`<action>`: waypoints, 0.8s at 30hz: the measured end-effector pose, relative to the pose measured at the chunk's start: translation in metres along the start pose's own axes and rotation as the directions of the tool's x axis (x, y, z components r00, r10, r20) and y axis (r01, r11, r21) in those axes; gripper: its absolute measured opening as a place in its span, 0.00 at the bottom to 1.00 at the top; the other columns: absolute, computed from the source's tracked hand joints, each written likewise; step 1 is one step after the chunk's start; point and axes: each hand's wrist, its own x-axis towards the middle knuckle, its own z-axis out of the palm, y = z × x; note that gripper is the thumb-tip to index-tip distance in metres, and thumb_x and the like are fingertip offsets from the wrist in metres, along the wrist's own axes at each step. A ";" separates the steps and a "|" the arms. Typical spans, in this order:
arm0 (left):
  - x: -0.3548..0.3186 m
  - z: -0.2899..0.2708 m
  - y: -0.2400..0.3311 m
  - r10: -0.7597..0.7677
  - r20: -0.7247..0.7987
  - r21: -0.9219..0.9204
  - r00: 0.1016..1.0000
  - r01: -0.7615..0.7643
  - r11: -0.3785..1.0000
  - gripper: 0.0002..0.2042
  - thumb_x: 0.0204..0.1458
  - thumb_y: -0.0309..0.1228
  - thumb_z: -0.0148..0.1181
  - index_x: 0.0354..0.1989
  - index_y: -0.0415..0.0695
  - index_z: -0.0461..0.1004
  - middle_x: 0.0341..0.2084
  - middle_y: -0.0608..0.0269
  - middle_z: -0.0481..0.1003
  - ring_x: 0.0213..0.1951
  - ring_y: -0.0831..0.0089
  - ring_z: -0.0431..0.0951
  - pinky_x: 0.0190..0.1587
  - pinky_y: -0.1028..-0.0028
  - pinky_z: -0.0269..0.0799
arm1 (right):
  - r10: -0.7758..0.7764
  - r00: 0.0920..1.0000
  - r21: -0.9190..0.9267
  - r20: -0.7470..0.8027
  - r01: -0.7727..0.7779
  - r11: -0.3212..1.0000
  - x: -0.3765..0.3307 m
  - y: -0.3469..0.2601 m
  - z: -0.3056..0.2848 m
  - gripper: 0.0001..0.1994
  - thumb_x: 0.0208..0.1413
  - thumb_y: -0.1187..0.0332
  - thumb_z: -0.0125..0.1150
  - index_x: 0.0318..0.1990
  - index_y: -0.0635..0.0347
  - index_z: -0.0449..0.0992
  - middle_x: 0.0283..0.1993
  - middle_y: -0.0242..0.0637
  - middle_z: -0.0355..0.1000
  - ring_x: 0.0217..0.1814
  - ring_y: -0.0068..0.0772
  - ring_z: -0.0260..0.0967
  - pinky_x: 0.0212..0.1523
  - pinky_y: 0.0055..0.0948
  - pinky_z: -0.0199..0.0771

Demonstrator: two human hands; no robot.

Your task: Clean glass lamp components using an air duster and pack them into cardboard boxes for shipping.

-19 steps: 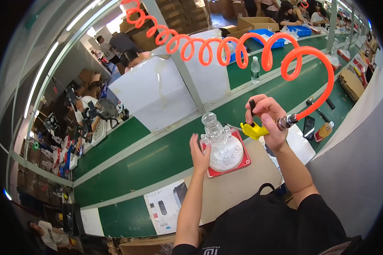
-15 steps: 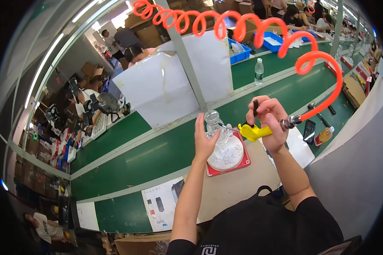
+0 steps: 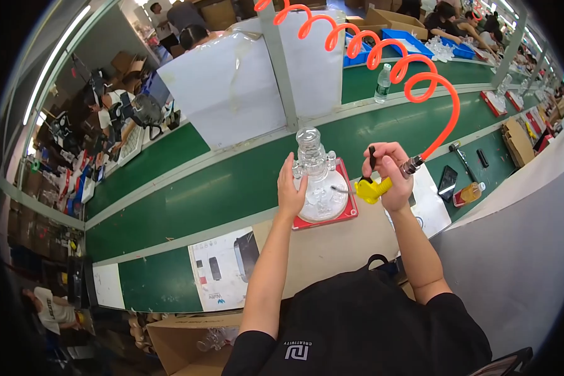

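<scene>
A clear glass vessel (image 3: 312, 155) with a narrow ringed neck, small side knobs and a wide round base stands upright on a red tray (image 3: 349, 210). My left hand (image 3: 291, 193) is along the vessel's left side, fingers stretched up and thumb apart; I cannot tell whether it touches the glass. In my right hand (image 3: 395, 178) is a yellow air blow gun (image 3: 371, 190), gripped around its handle with the fingers by the black lever (image 3: 372, 160). Its thin metal nozzle points left, with the tip in front of the glass base.
An orange coiled hose (image 3: 455, 113) runs from the gun up over the green bench (image 3: 232, 182). To the right lie a phone (image 3: 447, 183), a hammer (image 3: 462, 160) and an amber-filled bottle (image 3: 469, 194). A water bottle (image 3: 382, 84) stands behind. An open carton (image 3: 175, 344) is below the bench.
The nozzle has moved from beside the vessel's neck down to its base. My left hand has slid lower along the glass. The whole view has shifted slightly.
</scene>
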 end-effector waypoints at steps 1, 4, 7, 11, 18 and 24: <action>-0.011 0.002 -0.005 -0.007 0.003 0.000 1.000 0.007 1.000 0.35 0.51 0.28 0.59 0.67 0.39 0.50 0.61 0.47 0.62 0.61 0.51 0.63 0.63 0.61 0.56 | 0.007 1.000 0.000 -0.002 -0.007 1.000 -0.003 0.005 -0.002 0.08 0.58 0.69 0.47 0.38 0.66 0.65 0.42 0.47 0.67 0.31 0.29 0.66 0.35 0.28 0.67; -0.052 0.006 -0.026 -0.125 -0.063 -0.076 0.990 0.120 0.990 0.31 0.53 0.26 0.56 0.65 0.37 0.52 0.60 0.44 0.61 0.62 0.52 0.62 0.62 0.64 0.57 | 0.020 0.999 -0.107 -0.034 -0.023 0.994 -0.010 0.024 -0.008 0.07 0.59 0.71 0.46 0.39 0.66 0.66 0.41 0.47 0.68 0.30 0.28 0.67 0.34 0.28 0.68; -0.106 0.008 -0.063 -0.318 -0.015 -0.045 0.948 0.317 0.947 0.29 0.55 0.28 0.54 0.64 0.36 0.54 0.58 0.43 0.62 0.61 0.52 0.62 0.62 0.63 0.58 | 0.090 0.996 -0.009 0.000 -0.090 0.996 -0.019 0.039 -0.009 0.07 0.59 0.70 0.45 0.39 0.66 0.66 0.41 0.46 0.68 0.29 0.28 0.67 0.34 0.27 0.69; -0.155 0.009 -0.075 -0.407 0.189 0.069 0.894 0.402 0.913 0.27 0.55 0.31 0.55 0.63 0.38 0.56 0.58 0.42 0.61 0.58 0.46 0.63 0.60 0.59 0.59 | 0.094 0.995 -0.062 -0.022 -0.095 0.994 -0.027 0.060 -0.009 0.05 0.59 0.73 0.45 0.39 0.65 0.66 0.40 0.45 0.69 0.29 0.26 0.66 0.34 0.27 0.69; -0.169 0.016 -0.045 -0.376 0.236 0.417 0.896 0.256 0.872 0.23 0.51 0.27 0.57 0.57 0.39 0.63 0.62 0.43 0.56 0.64 0.48 0.56 0.64 0.55 0.53 | -0.020 1.000 -0.061 -0.013 0.020 0.998 -0.036 0.090 -0.002 0.06 0.59 0.74 0.46 0.42 0.65 0.65 0.43 0.46 0.67 0.30 0.25 0.66 0.34 0.27 0.69; -0.173 0.021 -0.048 -0.220 0.319 0.414 0.922 0.073 0.907 0.25 0.46 0.23 0.57 0.56 0.42 0.63 0.64 0.49 0.53 0.67 0.49 0.51 0.66 0.50 0.47 | 0.010 1.000 -0.080 -0.022 -0.011 0.997 -0.036 0.101 0.002 0.07 0.60 0.73 0.46 0.42 0.65 0.64 0.41 0.44 0.67 0.29 0.25 0.65 0.32 0.26 0.68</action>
